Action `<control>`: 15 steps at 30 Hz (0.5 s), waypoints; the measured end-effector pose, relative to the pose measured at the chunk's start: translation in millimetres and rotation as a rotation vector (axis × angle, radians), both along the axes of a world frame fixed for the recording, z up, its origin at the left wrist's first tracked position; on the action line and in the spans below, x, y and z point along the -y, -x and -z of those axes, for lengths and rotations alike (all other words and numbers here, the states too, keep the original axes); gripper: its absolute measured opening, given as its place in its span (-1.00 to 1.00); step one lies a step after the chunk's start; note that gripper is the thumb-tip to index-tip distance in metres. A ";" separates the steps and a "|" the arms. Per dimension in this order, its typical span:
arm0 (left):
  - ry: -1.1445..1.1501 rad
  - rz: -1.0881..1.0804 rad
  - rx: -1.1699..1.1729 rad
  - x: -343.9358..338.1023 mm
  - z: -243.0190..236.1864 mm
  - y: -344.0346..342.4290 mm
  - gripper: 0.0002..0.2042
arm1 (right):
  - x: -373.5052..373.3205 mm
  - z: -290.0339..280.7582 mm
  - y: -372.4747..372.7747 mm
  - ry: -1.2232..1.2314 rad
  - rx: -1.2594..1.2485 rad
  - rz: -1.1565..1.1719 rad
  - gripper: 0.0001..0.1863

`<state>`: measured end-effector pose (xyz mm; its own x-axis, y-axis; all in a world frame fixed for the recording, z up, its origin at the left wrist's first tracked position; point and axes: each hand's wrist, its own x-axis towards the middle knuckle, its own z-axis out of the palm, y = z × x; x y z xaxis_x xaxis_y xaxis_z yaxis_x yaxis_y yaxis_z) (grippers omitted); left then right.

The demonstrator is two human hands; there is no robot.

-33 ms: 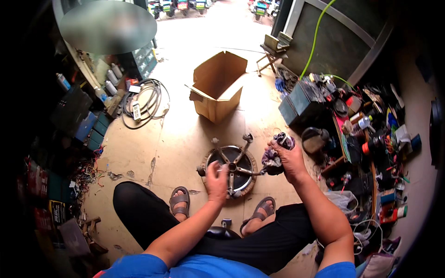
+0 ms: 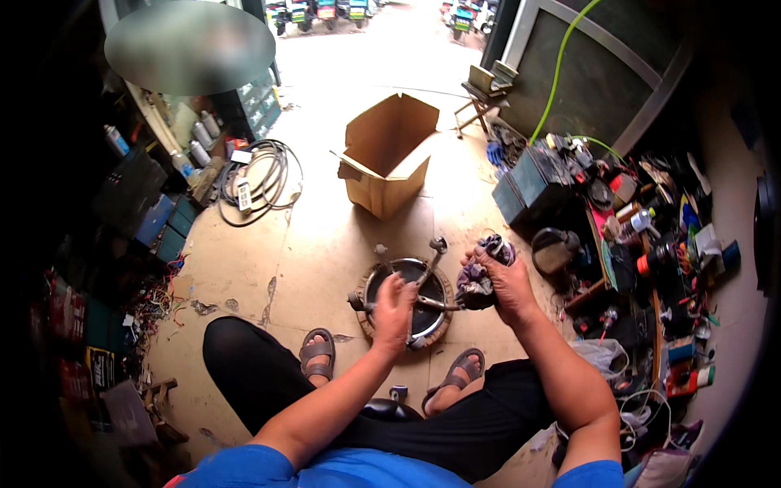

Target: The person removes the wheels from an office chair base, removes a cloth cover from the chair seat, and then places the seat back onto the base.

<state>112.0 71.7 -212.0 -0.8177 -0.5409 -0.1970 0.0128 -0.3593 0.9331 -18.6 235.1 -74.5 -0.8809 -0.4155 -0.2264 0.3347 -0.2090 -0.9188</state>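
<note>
My right hand [image 2: 506, 285] is closed around a crumpled rag [image 2: 474, 286], dark with purple and pale patches. It holds the rag beside the right end of a spoke. In front of my feet lies a wheeled stool base [image 2: 433, 303] with metal spokes and casters, over a round part with a shiny rim. One caster [image 2: 438, 244] points up at its far side. My left hand [image 2: 394, 315] is over the left part of the base, its fingers raised and apart. I see nothing in it. It hides part of the hub, and whether it touches the metal I cannot tell.
An open cardboard box [image 2: 386, 163] stands beyond the base. A coiled cable with a power strip [image 2: 244, 195] lies at left. Cluttered tools and parts line the right, near a dark toolbox [image 2: 533, 183]. Spray cans [image 2: 199, 152] stand at far left.
My left hand has risen slightly and shifted right over the base, its fingers extending more. My right hand keeps the rag in nearly the same place. The whole view has shifted slightly.
</note>
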 end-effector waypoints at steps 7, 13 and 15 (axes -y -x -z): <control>-0.429 0.543 -0.274 14.4 -139.9 15.5 -0.08 | 56.0 -16.7 -40.8 -0.149 -0.485 -0.018 -0.62; -0.007 0.534 -0.053 84.4 -170.7 14.8 -0.29 | 67.6 -48.2 -40.2 0.158 0.178 -0.595 -0.02; -0.117 0.390 -0.115 114.0 -160.0 22.5 -0.34 | 56.6 -16.8 -16.2 0.232 0.204 -0.723 0.28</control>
<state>89.5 -42.3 -52.0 -0.9769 -0.1658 -0.1347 -0.0438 -0.4615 0.8860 -2.4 178.5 -57.7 -0.3239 -0.9265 -0.1916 0.6183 -0.0540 -0.7841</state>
